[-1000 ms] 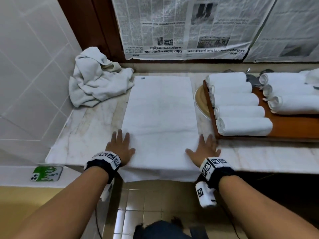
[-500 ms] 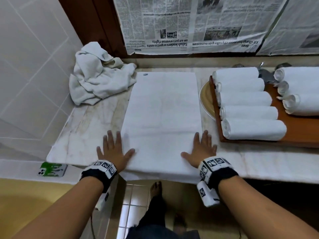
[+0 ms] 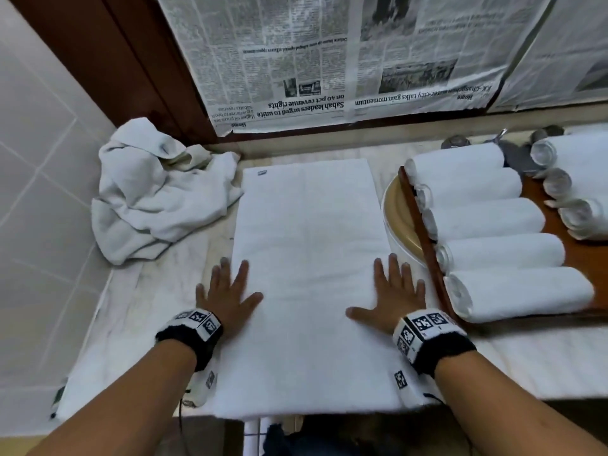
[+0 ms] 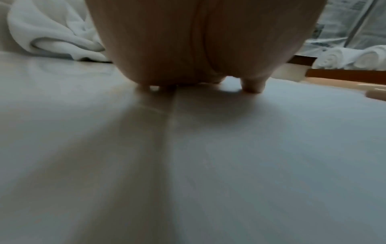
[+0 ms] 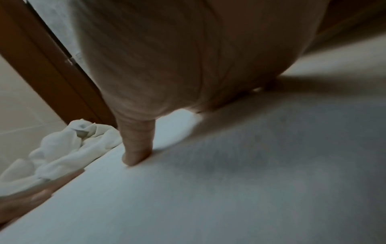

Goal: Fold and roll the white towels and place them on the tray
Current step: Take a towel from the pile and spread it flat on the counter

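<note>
I had my left hand [image 3: 227, 291] and right hand [image 3: 393, 291] pressed flat, fingers spread, on the side edges of the flat white towel [image 3: 309, 258] beside the brown wooden tray [image 3: 424, 232]; its near edge overhung the counter.

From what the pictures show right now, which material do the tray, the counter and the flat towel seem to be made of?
Tray: apparently wood, reddish-brown with a smooth, slightly glossy finish.
Counter: looks like polished marble or similar stone, pale with faint brownish veins.
Flat towel: soft white woven cloth, probably cotton terry; matte, with faint fold creases and a small sewn label at a far corner.
</note>
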Available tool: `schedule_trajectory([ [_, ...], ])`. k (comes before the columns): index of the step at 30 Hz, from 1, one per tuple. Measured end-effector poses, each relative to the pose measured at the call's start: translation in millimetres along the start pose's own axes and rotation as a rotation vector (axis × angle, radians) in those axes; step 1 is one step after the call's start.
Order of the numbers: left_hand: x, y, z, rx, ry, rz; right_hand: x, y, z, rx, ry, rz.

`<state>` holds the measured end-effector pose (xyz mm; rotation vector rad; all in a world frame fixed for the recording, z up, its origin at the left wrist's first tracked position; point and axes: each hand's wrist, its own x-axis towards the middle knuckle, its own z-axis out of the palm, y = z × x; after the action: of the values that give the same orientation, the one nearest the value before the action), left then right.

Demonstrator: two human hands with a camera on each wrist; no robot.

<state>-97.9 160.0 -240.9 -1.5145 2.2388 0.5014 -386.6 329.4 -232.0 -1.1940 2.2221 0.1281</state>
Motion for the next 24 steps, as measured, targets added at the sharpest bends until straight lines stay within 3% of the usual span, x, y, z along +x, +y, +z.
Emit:
schedule_trajectory([
  [4,25.9,25.8,-19.3,0.041,0.094,0.139,15.4,-36.1,-12.7,-0.022,0.092,-0.040],
  [8,44.3,65.0,-26.6,0.043,-0.079,0.389,37.6,-59.3,-10.5,-0.020,0.005,-0.224],
  [10,53.0,60.2,-28.4,0.064,-0.086,0.382,49.8,-49.9,-16.4,-0.030,0.027,-0.182],
  [14,81.5,27.8,-52.2,-0.041,-0.034,0.075,72.5,-36.9,-43.5,-0.013,0.068,-0.009],
  [16,96.7,27.1,-69.3,-0.005,0.024,0.031,79.8,-49.3,-54.5,-0.078,0.099,-0.024],
  [18,105.5,41.5,-81.4,0.039,0.055,0.166,86.9,-67.4,-59.3,-0.095,0.102,-0.141],
  [21,110.7,59.5,-80.1,0.047,-0.113,0.421,103.5,-83.0,-55.3,-0.087,-0.018,-0.264],
  [24,123.7,49.3,-73.9,0.093,-0.133,0.406,125.0,-77.5,-56.0,-0.109,-0.018,-0.181],
])
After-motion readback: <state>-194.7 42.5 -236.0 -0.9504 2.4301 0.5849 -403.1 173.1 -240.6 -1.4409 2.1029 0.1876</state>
